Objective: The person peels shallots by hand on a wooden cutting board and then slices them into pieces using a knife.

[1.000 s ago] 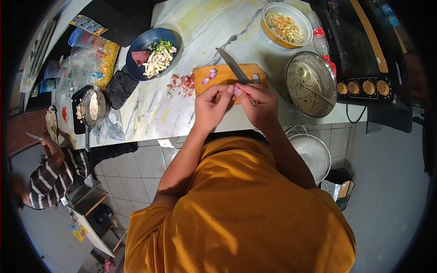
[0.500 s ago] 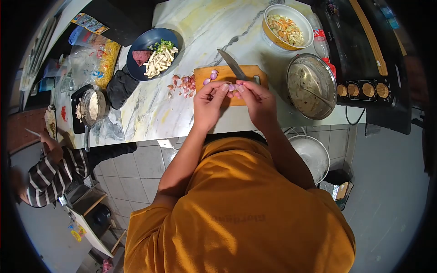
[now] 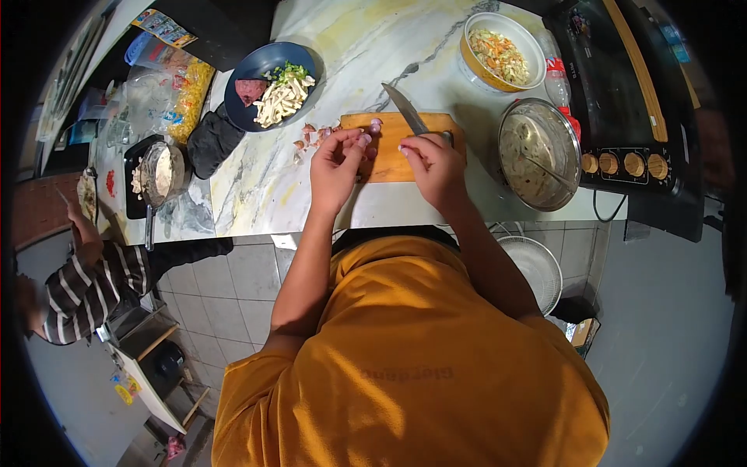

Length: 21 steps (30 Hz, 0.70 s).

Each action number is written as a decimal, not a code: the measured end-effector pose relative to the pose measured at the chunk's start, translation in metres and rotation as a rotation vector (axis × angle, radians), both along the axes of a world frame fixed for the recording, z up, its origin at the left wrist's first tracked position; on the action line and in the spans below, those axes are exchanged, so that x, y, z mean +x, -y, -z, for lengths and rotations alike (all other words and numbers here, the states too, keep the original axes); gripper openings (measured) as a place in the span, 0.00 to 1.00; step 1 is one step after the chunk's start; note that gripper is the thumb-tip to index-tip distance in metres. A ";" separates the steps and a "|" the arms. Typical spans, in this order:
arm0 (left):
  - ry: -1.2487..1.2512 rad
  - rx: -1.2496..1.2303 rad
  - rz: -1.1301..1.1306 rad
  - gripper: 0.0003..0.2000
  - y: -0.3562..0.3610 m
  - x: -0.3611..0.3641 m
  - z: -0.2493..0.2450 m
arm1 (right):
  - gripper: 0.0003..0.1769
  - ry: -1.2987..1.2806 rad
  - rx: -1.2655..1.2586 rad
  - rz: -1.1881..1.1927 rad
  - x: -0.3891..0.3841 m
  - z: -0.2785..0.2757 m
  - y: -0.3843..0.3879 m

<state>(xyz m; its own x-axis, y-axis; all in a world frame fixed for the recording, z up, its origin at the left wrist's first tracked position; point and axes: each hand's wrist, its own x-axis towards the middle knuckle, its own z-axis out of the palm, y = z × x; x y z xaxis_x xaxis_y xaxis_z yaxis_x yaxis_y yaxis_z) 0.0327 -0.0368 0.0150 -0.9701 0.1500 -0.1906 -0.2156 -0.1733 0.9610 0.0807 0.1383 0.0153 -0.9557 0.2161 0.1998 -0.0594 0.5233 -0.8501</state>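
My left hand (image 3: 336, 167) is closed in a pinch on a small pinkish shallot piece (image 3: 364, 140) at the left part of the wooden cutting board (image 3: 394, 168). Over the board's right part is my right hand (image 3: 434, 165), its thumb and fingertips close together with a small pale bit between them, too small to name. A knife (image 3: 406, 109) lies on the board, blade pointing up and left, its handle partly behind my right hand. A peeled shallot (image 3: 376, 125) rests near the board's top left. Reddish peelings (image 3: 310, 136) lie on the marble beside the board.
A dark blue plate (image 3: 233, 107) holds meat, pale strips and chopped greens. Right are a bowl of shredded vegetables (image 3: 498, 58), a steel bowl with batter (image 3: 537, 156) and an oven (image 3: 622, 124). A pan (image 3: 165, 170) stands left, near a person in stripes (image 3: 93, 288).
My hands have moved apart from the shallot they held together, the left hand to the left. The camera view has shifted slightly, and the objects on the counter appear a little further right.
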 end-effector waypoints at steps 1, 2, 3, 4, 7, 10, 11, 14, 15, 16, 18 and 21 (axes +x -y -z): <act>0.001 0.000 -0.002 0.07 0.000 0.001 0.001 | 0.06 -0.175 0.202 -0.011 -0.002 0.005 0.000; -0.037 -0.080 0.010 0.08 0.001 0.002 0.003 | 0.06 -0.175 0.201 -0.012 -0.004 0.009 0.000; -0.075 -0.160 0.022 0.08 0.001 0.002 0.003 | 0.08 -0.185 0.257 -0.050 -0.006 0.011 -0.002; -0.076 -0.160 0.021 0.08 0.001 0.002 0.003 | 0.10 -0.195 0.312 -0.087 -0.007 0.013 -0.004; -0.143 -0.407 0.050 0.10 0.002 0.003 0.002 | 0.13 -0.227 0.420 -0.076 -0.002 0.013 -0.009; -0.254 -0.546 0.096 0.11 0.001 0.003 -0.001 | 0.10 -0.172 0.410 0.008 0.012 0.001 -0.013; -0.300 -0.588 0.114 0.11 0.000 0.004 -0.003 | 0.10 -0.170 0.412 0.008 0.018 0.000 -0.015; -0.389 -0.670 0.155 0.11 -0.001 0.003 0.000 | 0.08 0.157 0.420 0.119 0.034 -0.006 -0.020; -0.432 -0.710 0.176 0.11 -0.001 0.003 0.003 | 0.11 0.285 0.451 0.154 0.038 -0.011 -0.020; -0.433 -0.711 0.182 0.11 -0.001 0.002 0.006 | 0.14 0.413 0.481 0.191 0.041 -0.014 -0.021; -0.604 -0.803 0.178 0.12 -0.002 0.000 0.009 | 0.17 0.421 0.491 0.220 0.045 -0.008 -0.023; -0.637 -0.910 0.205 0.12 -0.003 0.001 0.002 | 0.20 0.471 0.437 0.232 0.047 -0.009 -0.024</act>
<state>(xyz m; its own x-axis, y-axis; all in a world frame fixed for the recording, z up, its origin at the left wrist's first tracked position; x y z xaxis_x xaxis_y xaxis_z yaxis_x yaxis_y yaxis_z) 0.0334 -0.0335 0.0132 -0.9029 0.3750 0.2102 0.4146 0.6301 0.6566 0.1275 0.1625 0.0243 -0.9008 0.4200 -0.1104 0.4202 0.7790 -0.4654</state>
